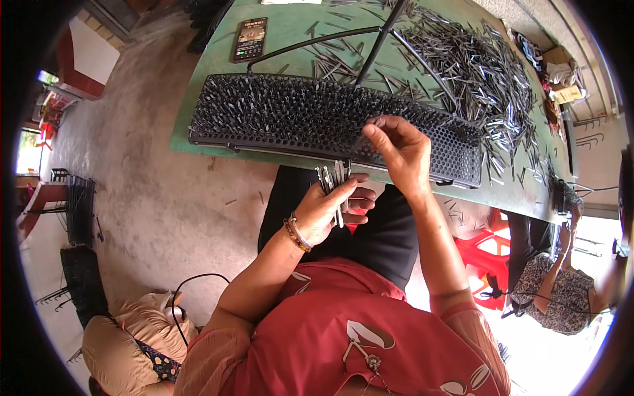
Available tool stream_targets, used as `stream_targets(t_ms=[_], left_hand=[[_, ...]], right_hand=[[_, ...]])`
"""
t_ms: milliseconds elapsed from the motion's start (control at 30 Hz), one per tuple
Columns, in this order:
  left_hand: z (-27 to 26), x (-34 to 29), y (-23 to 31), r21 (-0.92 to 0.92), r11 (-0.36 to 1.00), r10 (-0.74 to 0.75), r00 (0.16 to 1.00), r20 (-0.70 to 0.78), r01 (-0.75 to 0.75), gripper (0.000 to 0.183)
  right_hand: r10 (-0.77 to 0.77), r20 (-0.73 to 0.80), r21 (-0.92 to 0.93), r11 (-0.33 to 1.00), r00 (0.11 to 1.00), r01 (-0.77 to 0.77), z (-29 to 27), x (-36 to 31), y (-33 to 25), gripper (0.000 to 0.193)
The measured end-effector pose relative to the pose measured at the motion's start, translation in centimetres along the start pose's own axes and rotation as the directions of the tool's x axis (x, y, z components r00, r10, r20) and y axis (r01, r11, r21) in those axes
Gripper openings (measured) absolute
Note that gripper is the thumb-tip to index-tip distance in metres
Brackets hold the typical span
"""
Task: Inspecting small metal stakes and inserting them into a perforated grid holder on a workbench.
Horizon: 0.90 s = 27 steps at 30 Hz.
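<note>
My left hand point(323, 206) is closed around a small bunch of thin metal strips point(337, 183), which stand up past the thumb, just below the rack's front edge. Above the black perforated rack point(456, 155), my right hand point(404, 150) pinches a slim dark metal strip, partly hidden by the fingertips. Many similar dark strips point(264, 105) stand upright in the rack's holes across its left and middle parts. Toward the right end, rows of holes show bare.
A large heap of loose strips point(479, 72) covers the green table point(211, 63) at the right. Black metal bars point(310, 41) rise behind the rack. A phone point(250, 39) lies at the back left. Two other people, one in a patterned top point(551, 297), sit nearby. A red stool point(482, 257) stands at right.
</note>
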<state>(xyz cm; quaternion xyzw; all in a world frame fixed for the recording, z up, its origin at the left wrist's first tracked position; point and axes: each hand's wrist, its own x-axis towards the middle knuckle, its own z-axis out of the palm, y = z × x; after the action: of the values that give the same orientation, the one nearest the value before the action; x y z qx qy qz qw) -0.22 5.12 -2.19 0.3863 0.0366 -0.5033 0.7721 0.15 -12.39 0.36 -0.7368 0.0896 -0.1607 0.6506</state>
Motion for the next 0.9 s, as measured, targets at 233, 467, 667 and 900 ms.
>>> stream_targets(t_ms=[233,467,667,900], left_hand=[[-0.1,-0.2,-0.3,0.004,1.0,-0.01,1.0,0.01,0.01,0.033],[0.1,-0.2,-0.1,0.015,1.0,-0.014,1.0,0.004,0.013,0.032],[0.2,-0.2,-0.2,0.004,1.0,-0.023,1.0,0.011,0.023,0.03],[-0.1,-0.2,-0.4,0.014,1.0,-0.022,0.999,0.027,0.021,0.031]], right_hand=[[-0.089,-0.045,-0.251,0.965,0.995,0.075,1.5,0.4,1.1,0.016],[-0.293,0.065,-0.406,0.865,0.954,0.294,1.5,0.5,1.1,0.016],[-0.478,0.176,-0.53,0.691,0.861,0.492,1.5,0.8,1.2,0.015],[-0.237,0.084,-0.46,0.852,0.968,0.249,1.8,0.4,0.6,0.02]])
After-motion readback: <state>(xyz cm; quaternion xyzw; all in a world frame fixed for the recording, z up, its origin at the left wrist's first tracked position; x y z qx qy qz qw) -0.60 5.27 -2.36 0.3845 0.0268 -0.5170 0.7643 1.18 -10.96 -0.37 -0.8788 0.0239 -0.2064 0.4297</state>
